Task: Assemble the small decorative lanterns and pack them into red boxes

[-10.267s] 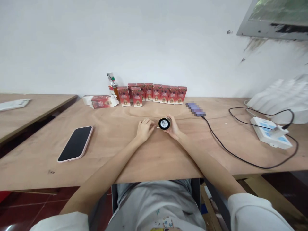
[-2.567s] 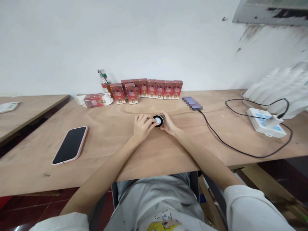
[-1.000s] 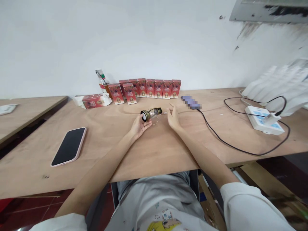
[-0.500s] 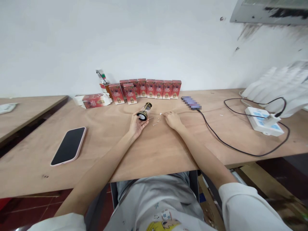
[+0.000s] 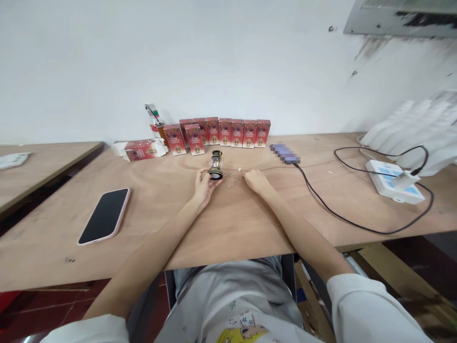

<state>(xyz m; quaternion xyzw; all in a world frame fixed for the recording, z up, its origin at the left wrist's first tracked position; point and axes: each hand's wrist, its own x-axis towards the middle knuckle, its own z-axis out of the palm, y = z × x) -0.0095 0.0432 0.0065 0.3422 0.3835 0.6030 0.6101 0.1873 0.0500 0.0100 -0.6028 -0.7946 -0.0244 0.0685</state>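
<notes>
My left hand grips the base of a small brass-coloured lantern and holds it upright on the wooden table. A thin wire handle lies on the table just right of the lantern. My right hand rests on the table with its fingers curled together near a tiny white piece; what it pinches, if anything, is too small to make out.
A row of red boxes stands against the wall, one more lying flat at the left. A pink-cased phone lies at the left. A blurred device and black cable run to a white power strip at the right.
My left hand took the lantern from both hands, swung it from lying sideways to upright and set it on the table. My right hand let go and came down by the wire handle.
</notes>
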